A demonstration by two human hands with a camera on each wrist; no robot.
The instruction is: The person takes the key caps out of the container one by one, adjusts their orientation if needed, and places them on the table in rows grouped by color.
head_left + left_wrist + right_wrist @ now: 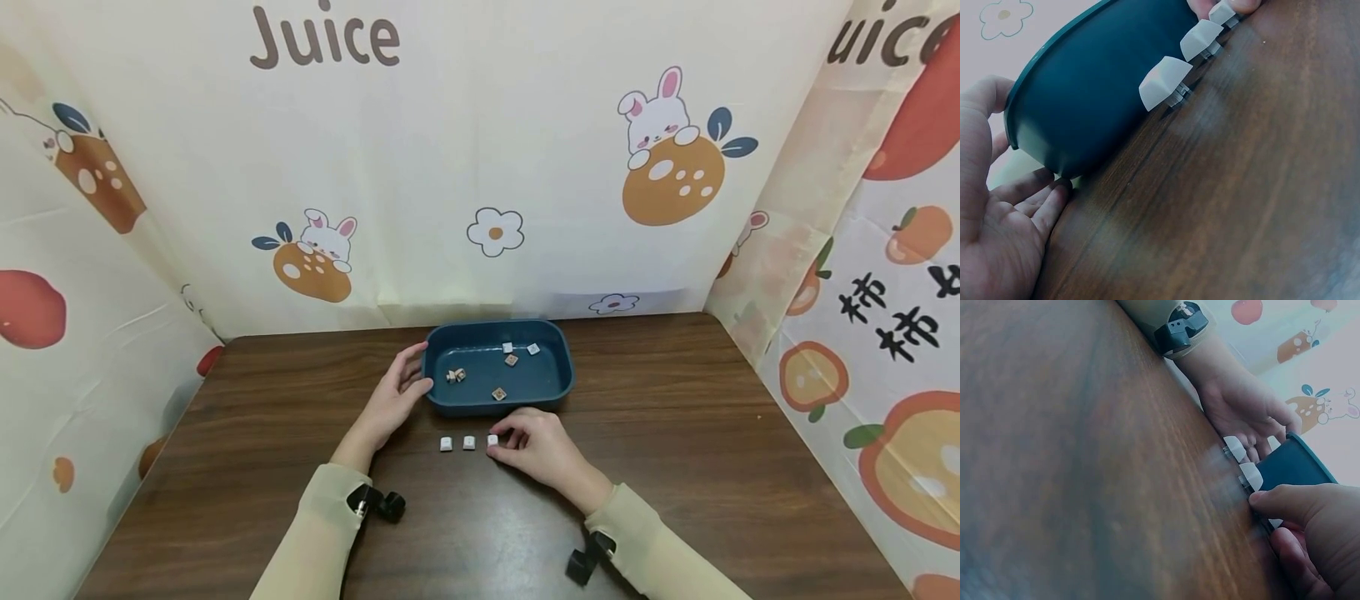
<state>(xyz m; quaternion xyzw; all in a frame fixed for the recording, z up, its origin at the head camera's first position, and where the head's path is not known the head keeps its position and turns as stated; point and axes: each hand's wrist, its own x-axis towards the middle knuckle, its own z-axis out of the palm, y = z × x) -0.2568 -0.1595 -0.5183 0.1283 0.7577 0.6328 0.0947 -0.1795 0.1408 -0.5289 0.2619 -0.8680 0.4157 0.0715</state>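
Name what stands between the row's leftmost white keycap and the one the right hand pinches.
In the head view, one white keycap, with bare table on either side.

My bare right hand (542, 448) partly hides a small, white, square-topped keycap (492, 439); the left wrist view's top edge crops the dark-blue, round-cornered tray (1097, 81)

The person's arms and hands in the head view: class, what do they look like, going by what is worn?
The left sleeve and right sleeve are long, plain and pale yellow-green. The left wrist device and right wrist device are small, black and boxy. The left hand and right hand show no gloves.
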